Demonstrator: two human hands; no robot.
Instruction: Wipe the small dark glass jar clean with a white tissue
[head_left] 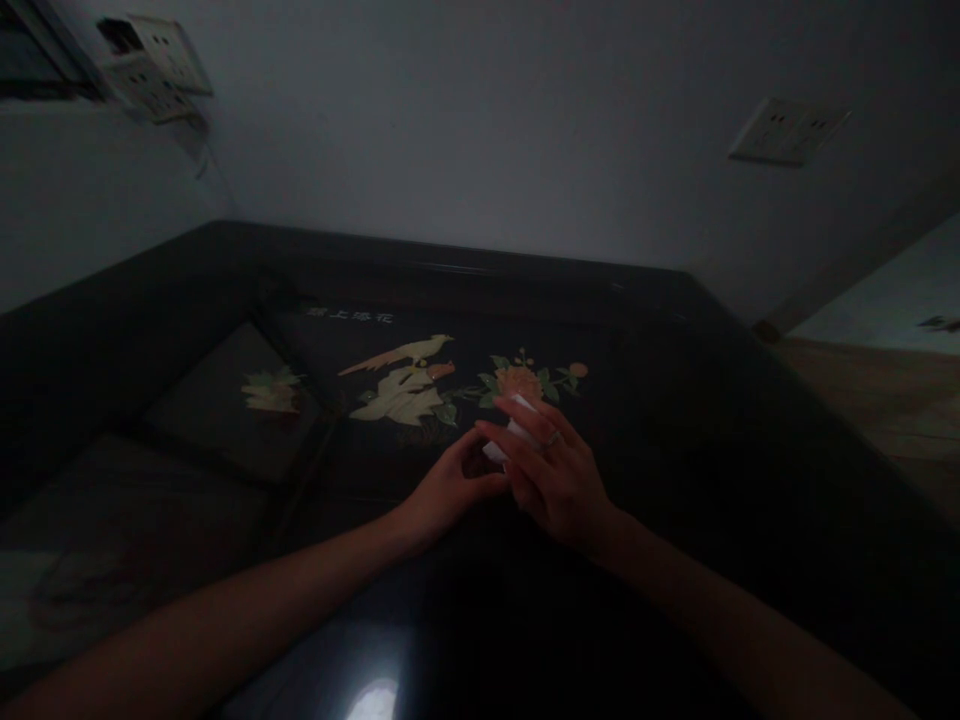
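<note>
Orange-pink flower inlay with green leaves (519,382): the landmark, set in the dark, glossy black bench (637,450) and partly covered by fingers at its near edge

Small white piece (517,430): just on the near side of the flower inlay, mostly hidden by fingers; too dim to tell whether it is paper, cloth or something else

Right hand (559,480): near and slightly right of the flower inlay, fingers curled over the white piece and gripping it; a thin pale ring (553,438) sits on one finger

Left hand (454,485): near and left of the flower inlay, thumb and fingers bent into a hollow, tips reaching the white piece's left end; whether they pinch it I cannot tell

Lie of the white piece: its visible part slants from the left hand's fingertips up toward the flower inlay; its full long axis is hidden; the right hand is nearer, already around it, with the piece to the right of the left hand

Cream and orange bird inlay (427,350): left of the flower inlay, apart from both hands

White double socket plate (787,132): on the wall, beyond and right of the flower inlay
</note>
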